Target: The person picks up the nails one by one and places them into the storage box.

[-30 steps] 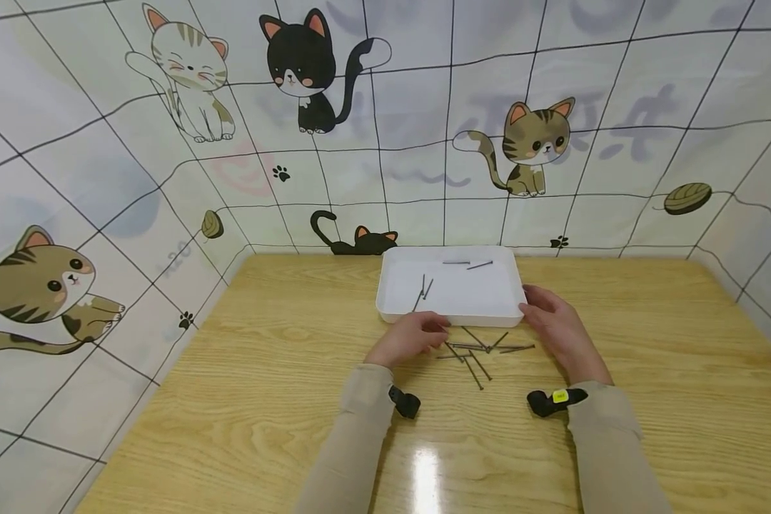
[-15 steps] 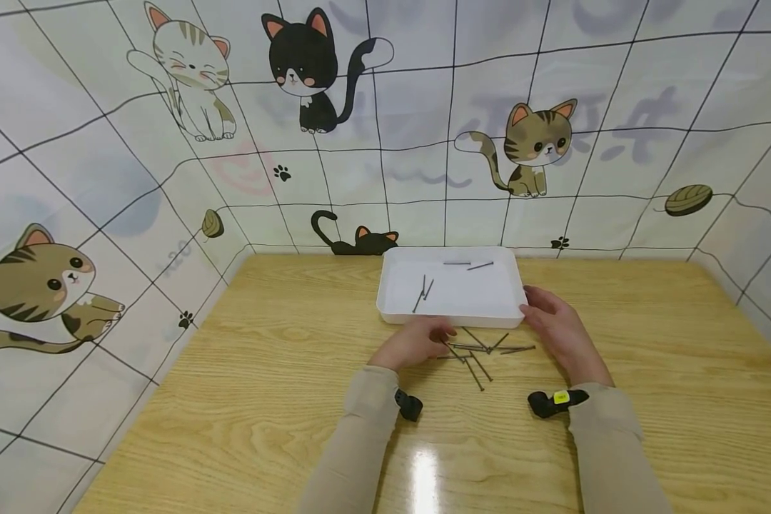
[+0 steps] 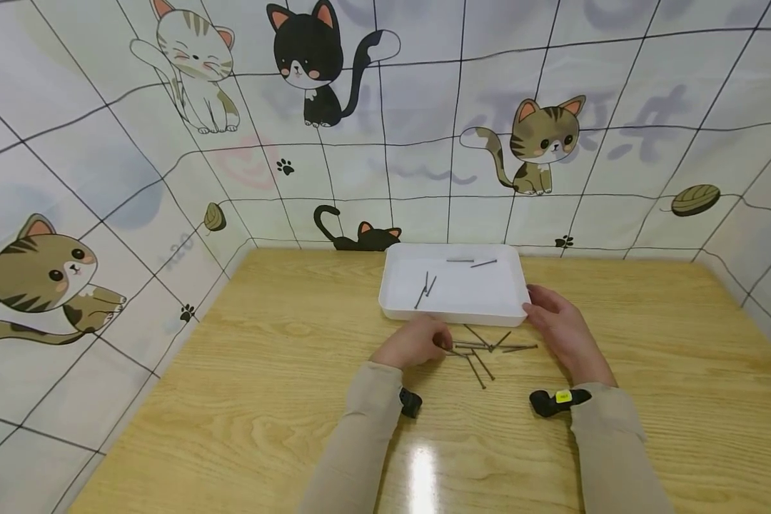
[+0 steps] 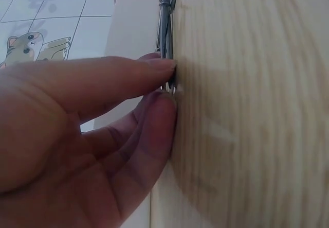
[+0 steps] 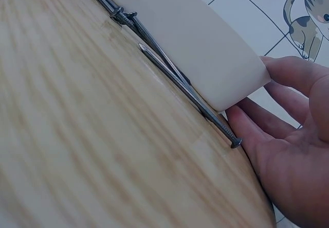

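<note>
My left hand [image 3: 414,343] is at the left end of a loose pile of steel nails [image 3: 482,348] on the table. Its thumb and fingertips pinch the end of a nail [image 3: 456,353]; in the left wrist view the thumb [image 4: 149,72] partly hides that end. Just behind the pile stands a shallow white tray [image 3: 452,320] with several nails [image 3: 427,287] lying in it. My right hand [image 3: 562,328] holds the tray's front right corner between thumb and fingers. A nail with its head [image 5: 236,143] near my right thumb lies along the tray's front.
The wood-grain table [image 3: 263,400] runs back to a wall covering [image 3: 417,171] with cartoon cats, close behind the tray. Black wrist cameras sit at both cuffs, the right one [image 3: 555,402] bearing a yellow label.
My left hand has shifted slightly right, closing its fingertips on a nail end, and that nail has swung flatter. My right hand stays at the tray corner. The head view has tilted slightly.
</note>
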`<state>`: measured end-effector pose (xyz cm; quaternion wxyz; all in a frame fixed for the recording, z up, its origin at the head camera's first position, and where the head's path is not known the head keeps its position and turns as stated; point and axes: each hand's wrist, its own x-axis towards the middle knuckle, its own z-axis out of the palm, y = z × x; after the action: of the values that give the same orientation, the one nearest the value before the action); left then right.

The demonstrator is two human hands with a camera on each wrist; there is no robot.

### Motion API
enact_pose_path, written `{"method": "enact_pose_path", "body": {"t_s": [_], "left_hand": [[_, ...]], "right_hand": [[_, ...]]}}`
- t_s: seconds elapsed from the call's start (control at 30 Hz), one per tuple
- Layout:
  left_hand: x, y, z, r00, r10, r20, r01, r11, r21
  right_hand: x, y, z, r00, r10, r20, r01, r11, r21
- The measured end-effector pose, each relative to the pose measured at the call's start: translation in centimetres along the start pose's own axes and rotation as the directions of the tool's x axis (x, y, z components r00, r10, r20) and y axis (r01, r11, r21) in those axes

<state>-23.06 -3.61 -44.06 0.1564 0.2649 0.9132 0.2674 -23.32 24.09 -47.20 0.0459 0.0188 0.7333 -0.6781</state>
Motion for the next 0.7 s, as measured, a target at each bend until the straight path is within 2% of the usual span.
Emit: {"method": "enact_pose_path", "body": {"t_s": [0.17, 0.43, 0.7], "left_hand": [[-0.32, 0.34, -0.16, 0.999, -0.038, -0.002, 0.038, 0.999, -0.017], [-0.18, 0.62, -0.02, 0.995, -0.097, -0.008, 0.097, 0.995, 0.005], [-0.4, 0.88, -0.1, 0.995, -0.105, -0.004, 0.105, 0.994, 0.03]], "right_hand": [[-0.09, -0.14, 0.05, 1.0, 0.005, -0.007, -0.005, 1.0, -0.009], [-0.01, -0.22, 0.14, 1.0, 0.01, -0.018, -0.011, 0.999, -0.04], [-0.01, -0.07, 0.0, 1.0, 0.007, -0.006, -0.007, 0.999, -0.032]]}}
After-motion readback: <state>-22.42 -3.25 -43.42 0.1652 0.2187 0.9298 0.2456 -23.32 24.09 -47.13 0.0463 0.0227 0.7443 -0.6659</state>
